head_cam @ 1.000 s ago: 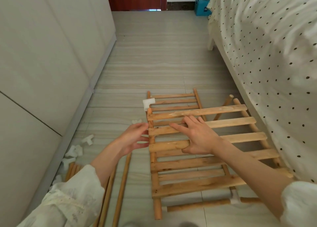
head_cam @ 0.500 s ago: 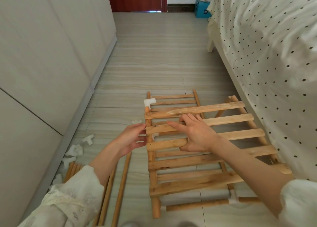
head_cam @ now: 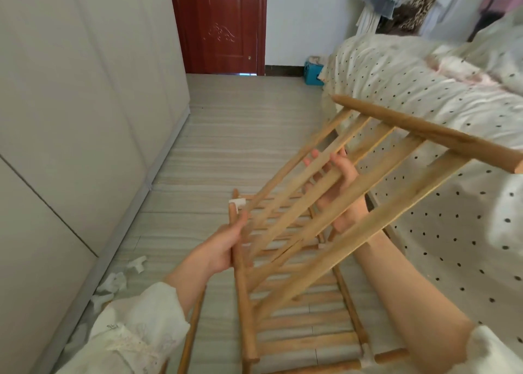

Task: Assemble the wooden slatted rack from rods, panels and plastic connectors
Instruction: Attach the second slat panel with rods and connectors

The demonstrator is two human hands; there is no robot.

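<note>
I hold a wooden slatted panel [head_cam: 396,209] off the floor, tilted, with its right rail [head_cam: 424,130] high near the bed. My left hand [head_cam: 223,246] grips the panel's left rail [head_cam: 242,288]. My right hand [head_cam: 341,189] is under the slats, palm towards me, fingers curled up round one slat. A second slatted panel [head_cam: 297,322] lies flat on the floor beneath, with a white plastic connector [head_cam: 237,203] at its far left corner and another [head_cam: 368,355] at its near right corner.
Loose white connectors [head_cam: 113,283] lie along the wardrobe [head_cam: 85,119] on the left. Loose rods [head_cam: 192,325] lie on the floor by my left sleeve. A bed with a dotted cover [head_cam: 424,85] is close on the right. A red door [head_cam: 220,25] and a blue box [head_cam: 312,73] stand at the back.
The upper panel, which lay nearly flat on the other one, has swung up on its right side. My left hand closed on its left rail, and my right hand went under the slats.
</note>
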